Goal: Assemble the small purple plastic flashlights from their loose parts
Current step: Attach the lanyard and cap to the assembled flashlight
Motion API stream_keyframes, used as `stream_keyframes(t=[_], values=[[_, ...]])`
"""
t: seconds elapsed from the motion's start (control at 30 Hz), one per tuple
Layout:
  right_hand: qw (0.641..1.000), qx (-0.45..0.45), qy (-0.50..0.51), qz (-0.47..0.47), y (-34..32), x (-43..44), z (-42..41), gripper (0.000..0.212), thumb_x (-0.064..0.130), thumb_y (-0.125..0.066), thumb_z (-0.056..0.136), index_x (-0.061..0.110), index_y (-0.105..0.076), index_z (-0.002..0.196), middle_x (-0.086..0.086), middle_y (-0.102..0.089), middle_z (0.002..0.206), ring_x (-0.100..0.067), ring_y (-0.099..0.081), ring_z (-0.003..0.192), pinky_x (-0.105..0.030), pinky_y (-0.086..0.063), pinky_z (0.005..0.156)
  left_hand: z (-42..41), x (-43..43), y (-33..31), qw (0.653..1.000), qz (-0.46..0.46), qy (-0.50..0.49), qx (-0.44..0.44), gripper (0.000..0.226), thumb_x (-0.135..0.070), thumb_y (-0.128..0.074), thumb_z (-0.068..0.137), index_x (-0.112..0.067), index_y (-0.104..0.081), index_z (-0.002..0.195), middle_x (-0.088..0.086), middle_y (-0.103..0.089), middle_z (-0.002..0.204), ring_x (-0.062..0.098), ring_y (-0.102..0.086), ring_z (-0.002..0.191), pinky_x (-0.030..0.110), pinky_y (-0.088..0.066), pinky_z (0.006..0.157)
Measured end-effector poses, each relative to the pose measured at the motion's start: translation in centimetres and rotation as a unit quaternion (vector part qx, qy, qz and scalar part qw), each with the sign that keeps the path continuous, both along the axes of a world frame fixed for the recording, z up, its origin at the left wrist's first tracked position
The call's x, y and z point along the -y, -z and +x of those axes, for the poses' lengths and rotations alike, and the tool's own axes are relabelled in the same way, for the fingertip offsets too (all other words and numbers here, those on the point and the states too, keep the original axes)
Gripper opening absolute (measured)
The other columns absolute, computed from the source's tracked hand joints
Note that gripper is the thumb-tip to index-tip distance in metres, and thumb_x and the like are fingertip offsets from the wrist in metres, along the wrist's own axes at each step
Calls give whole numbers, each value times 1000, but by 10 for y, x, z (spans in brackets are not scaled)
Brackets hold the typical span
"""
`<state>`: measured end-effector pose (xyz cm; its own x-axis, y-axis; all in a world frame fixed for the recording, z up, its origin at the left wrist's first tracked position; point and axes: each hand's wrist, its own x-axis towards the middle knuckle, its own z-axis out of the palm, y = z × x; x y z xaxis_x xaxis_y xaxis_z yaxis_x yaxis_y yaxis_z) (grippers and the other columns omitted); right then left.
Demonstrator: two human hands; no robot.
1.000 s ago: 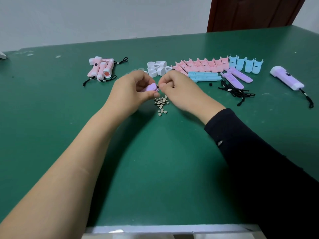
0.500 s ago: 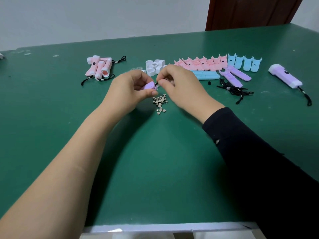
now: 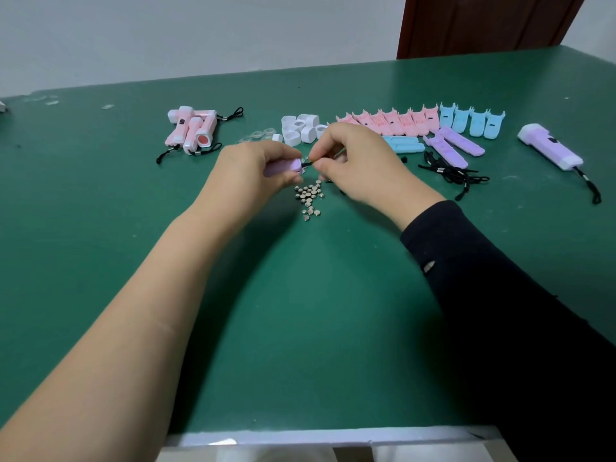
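Item one: your left hand [image 3: 256, 171], fingers curled in close, thumb and fingertips gripping a purple flashlight body [image 3: 282, 167] held just above the green table [image 3: 300, 311]; only the body's right end shows past your fingers. Item two: your right hand [image 3: 353, 163], just beside the left, fingers curled, thumb and forefinger pinching a thin black cord [image 3: 307, 164] at the exposed end of that body; how far the cord sits inside it cannot be told. On your side of the gap between the two hands: a heap of silver button cells [image 3: 310, 198], lying on the table. Beyond your left hand: a few clear lenses [image 3: 256, 136]; further to its left, a bundle of finished pink flashlights [image 3: 193, 128] with black cords. Just behind your right knuckles: a cluster of white caps [image 3: 300, 128]. Beyond your right hand: a row of pink shell halves [image 3: 390, 121], with blue shell halves [image 3: 473, 121] continuing the row rightward. To the right of your right hand: flat blue pieces [image 3: 403, 145], two purple shell halves [image 3: 453, 146] and a tangle of black lanyards [image 3: 450, 173]. Well apart, far right of that hand: one finished purple flashlight [image 3: 550, 146], its lanyard trailing toward you.
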<state>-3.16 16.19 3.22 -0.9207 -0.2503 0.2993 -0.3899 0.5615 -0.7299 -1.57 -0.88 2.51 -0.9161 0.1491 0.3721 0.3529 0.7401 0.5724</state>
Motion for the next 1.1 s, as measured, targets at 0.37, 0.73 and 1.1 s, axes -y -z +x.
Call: stream_keyframes(t=[0.37, 0.73, 1.1], values=[[984, 170, -21, -55, -7, 6, 1, 9, 26, -46, 90, 27, -54, 87, 12, -63, 68, -8, -50, 54, -25, -38, 52, 9, -7, -8, 995, -54, 43, -69, 20, -18, -66, 93, -24, -72, 111, -18, -67, 91, -11, -57, 83, 25, -9, 113], [978, 193, 29, -69, -7, -1, 4, 44, 44, -67, 78, 2, -65, 92, -1, -36, 69, -15, -33, 61, -28, -20, 53, 11, -9, -9, 996, -51, 29, -70, 21, -13, -71, 88, -18, -73, 108, -13, -69, 91, 6, -62, 81, 32, -11, 118], [965, 240, 51, -86, -8, -1, 1, 30, 49, -69, 67, 22, -64, 77, 1, -36, 66, -20, -34, 62, -29, -24, 52, 13, -13, -8, 993, -35, 30, -108, 29, -16, -74, 86, -18, -71, 114, -10, -71, 100, 7, -64, 92, 39, -17, 120]])
